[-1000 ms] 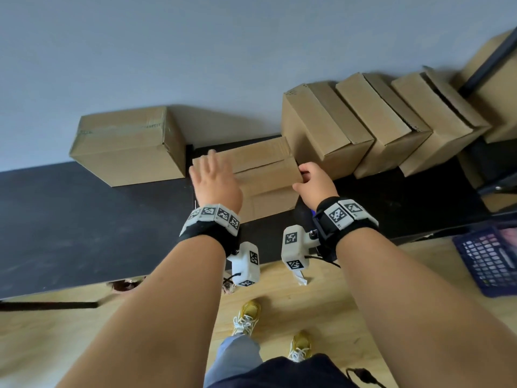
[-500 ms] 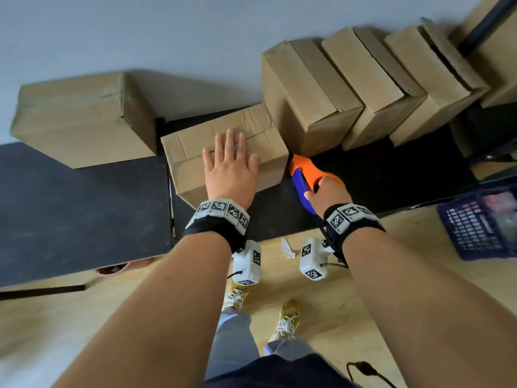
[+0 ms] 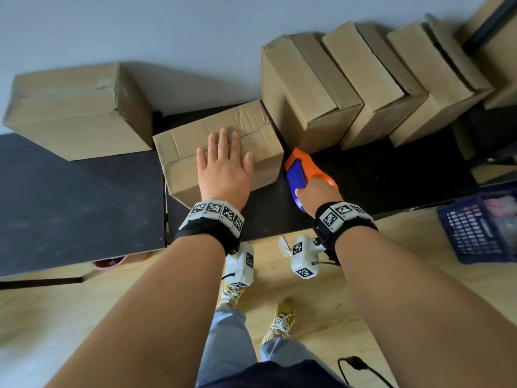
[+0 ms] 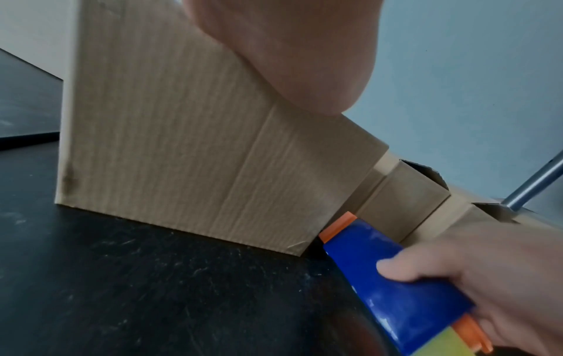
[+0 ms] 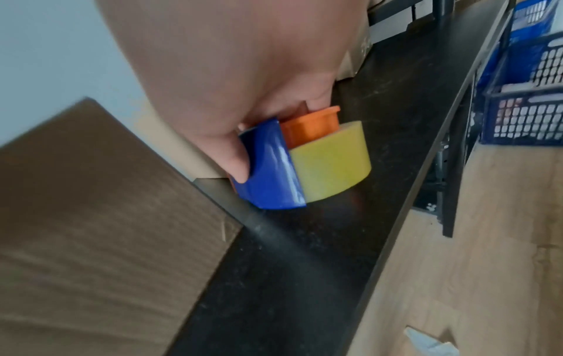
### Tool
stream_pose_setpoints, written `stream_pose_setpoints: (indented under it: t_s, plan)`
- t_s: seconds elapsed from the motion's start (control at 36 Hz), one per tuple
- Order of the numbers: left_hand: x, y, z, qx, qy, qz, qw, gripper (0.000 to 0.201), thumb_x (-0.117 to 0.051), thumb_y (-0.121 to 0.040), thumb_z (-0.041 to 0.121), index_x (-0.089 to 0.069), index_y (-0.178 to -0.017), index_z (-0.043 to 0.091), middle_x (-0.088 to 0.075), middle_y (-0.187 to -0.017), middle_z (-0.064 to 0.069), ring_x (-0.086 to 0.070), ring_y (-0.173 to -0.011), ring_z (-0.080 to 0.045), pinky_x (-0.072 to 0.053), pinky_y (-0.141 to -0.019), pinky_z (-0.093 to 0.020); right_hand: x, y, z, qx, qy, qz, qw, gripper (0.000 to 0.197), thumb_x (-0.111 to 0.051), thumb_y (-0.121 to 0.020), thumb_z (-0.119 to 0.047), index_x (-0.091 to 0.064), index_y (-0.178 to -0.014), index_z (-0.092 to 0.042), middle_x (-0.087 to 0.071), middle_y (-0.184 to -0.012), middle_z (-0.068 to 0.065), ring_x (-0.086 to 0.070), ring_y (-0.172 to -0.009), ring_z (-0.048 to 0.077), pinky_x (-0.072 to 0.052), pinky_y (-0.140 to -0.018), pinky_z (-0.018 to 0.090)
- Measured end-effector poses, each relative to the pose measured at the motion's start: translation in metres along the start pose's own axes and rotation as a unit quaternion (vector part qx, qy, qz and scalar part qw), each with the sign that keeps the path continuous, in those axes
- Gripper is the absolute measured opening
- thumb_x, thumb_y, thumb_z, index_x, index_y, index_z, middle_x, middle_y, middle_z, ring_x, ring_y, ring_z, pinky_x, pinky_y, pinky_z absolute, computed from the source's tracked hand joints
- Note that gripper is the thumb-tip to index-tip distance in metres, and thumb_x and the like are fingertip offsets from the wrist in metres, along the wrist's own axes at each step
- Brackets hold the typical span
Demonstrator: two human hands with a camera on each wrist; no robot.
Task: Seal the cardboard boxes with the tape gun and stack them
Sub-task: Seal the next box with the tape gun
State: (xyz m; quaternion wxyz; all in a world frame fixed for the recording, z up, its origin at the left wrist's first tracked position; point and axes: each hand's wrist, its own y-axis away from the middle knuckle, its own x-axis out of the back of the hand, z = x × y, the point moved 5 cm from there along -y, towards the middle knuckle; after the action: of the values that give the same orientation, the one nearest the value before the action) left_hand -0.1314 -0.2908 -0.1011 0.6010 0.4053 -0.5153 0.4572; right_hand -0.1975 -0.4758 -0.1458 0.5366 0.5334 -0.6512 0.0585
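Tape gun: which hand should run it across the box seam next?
Right. The right hand already grips the tape gun beside the box, while the left hand lies flat on its flaps.

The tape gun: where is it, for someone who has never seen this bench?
On the black bench, find the box under the flat left hand. At its right end the right hand grips the tape gun, the only orange-and-blue thing among brown cardboard.

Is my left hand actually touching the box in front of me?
Touching. In the head view the left hand lies flat, fingers straight, on top of the cardboard box, with no gap showing under the palm.
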Motion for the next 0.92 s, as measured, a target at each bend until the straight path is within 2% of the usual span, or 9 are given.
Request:
stream_pose_setpoints:
  t_s: [0.06,0.14,0.31,0.47,0.58,0.67,0.78,0.83,0.92]
  plan:
    - [0.001,0.003,0.002,0.009,-0.004,-0.001,1.000,0.062,-0.008,-0.100,0.050,-0.007,-0.155,0.020,-0.002,-0.162,-0.001,0.002,-0.149,-0.021,-0.002,-0.121,-0.043,0.001,0.007,-0.001,-0.017,-0.024,-0.012,1.000,0.042,-0.050,-0.096,-0.023,-0.049,-0.138,-0.018,-0.057,-0.107,0.013,-0.058,-0.095,0.031,-0.041,-0.077,0.035]
    - [0.005,0.006,0.004,0.023,-0.009,0.003,1.000,0.062,-0.013,-0.100,0.050,-0.013,-0.154,0.019,-0.009,-0.161,-0.003,-0.005,-0.148,-0.023,-0.009,-0.120,-0.045,0.010,0.019,-0.003,-0.051,-0.082,-0.037,0.995,0.030,-0.048,-0.099,-0.027,-0.057,-0.087,-0.001,-0.055,-0.096,0.018,-0.052,-0.088,0.031,-0.035,-0.075,0.034]
    - [0.025,0.012,0.009,0.051,0.001,0.030,0.998,0.050,-0.034,-0.095,0.045,-0.043,-0.135,0.015,-0.042,-0.140,-0.007,-0.040,-0.128,-0.027,-0.037,-0.099,-0.044,0.040,0.041,0.008,-0.065,-0.286,0.004,0.956,0.029,-0.058,-0.086,-0.030,-0.066,-0.082,-0.002,-0.067,-0.098,0.020,-0.059,-0.089,0.034,-0.041,-0.078,0.040]
    - [0.041,0.007,0.011,0.063,0.101,-0.012,0.993,0.046,-0.045,-0.094,0.032,-0.044,-0.137,0.016,-0.045,-0.140,-0.008,-0.043,-0.126,-0.031,-0.038,-0.101,-0.044,0.065,0.061,0.013,-0.056,-0.381,-0.001,0.923,0.027,-0.060,-0.075,-0.037,-0.064,-0.081,-0.011,-0.066,-0.096,0.014,-0.058,-0.088,0.029,-0.043,-0.081,0.038]
    - [0.060,0.006,0.022,0.061,0.243,-0.020,0.968,0.030,-0.042,-0.098,0.022,-0.066,-0.112,0.012,-0.065,-0.110,-0.009,-0.061,-0.096,-0.025,-0.048,-0.081,-0.034,0.077,0.073,0.010,-0.054,-0.403,0.007,0.914,0.052,-0.061,-0.064,-0.049,-0.069,-0.098,-0.010,-0.070,-0.105,0.011,-0.065,-0.096,0.028,-0.049,-0.089,0.042]
    - [0.053,-0.001,0.029,0.088,0.343,-0.080,0.932,0.027,-0.045,-0.095,0.023,-0.066,-0.089,0.008,-0.069,-0.091,-0.008,-0.064,-0.082,-0.024,-0.054,-0.076,-0.036,0.082,0.075,0.011,-0.055,-0.421,0.031,0.905,0.077,-0.073,-0.056,-0.060,-0.070,-0.110,-0.005,-0.073,-0.104,0.012,-0.070,-0.094,0.028,-0.055,-0.087,0.039]
    - [0.042,-0.001,0.036,0.167,0.494,-0.144,0.841,0.026,-0.045,-0.098,0.023,-0.054,-0.075,0.015,-0.058,-0.073,-0.001,-0.055,-0.058,-0.015,-0.047,-0.055,-0.024,0.088,0.082,0.011,-0.038,-0.436,0.044,0.898,0.071,-0.080,-0.065,-0.060,-0.071,-0.107,-0.003,-0.075,-0.093,0.010,-0.071,-0.088,0.025,-0.055,-0.077,0.032]
    - [0.040,0.003,0.037,0.211,0.538,-0.180,0.796,0.034,-0.039,-0.101,0.029,-0.052,-0.076,0.011,-0.054,-0.069,-0.003,-0.050,-0.053,-0.015,-0.042,-0.050,-0.022,0.090,0.085,0.011,-0.028,-0.455,0.035,0.889,0.062,-0.082,-0.069,-0.054,-0.072,-0.103,-0.003,-0.076,-0.086,0.009,-0.071,-0.080,0.023,-0.053,-0.073,0.031]
    - [0.039,0.010,0.040,0.252,0.582,-0.249,0.732,0.049,-0.034,-0.102,0.042,-0.056,-0.085,0.001,-0.053,-0.066,-0.010,-0.045,-0.051,-0.018,-0.038,-0.041,-0.018,0.092,0.089,0.009,-0.018,-0.465,0.015,0.885,0.071,-0.085,-0.057,-0.059,-0.075,-0.100,-0.003,-0.075,-0.074,0.007,-0.069,-0.069,0.022,-0.054,-0.076,0.035]
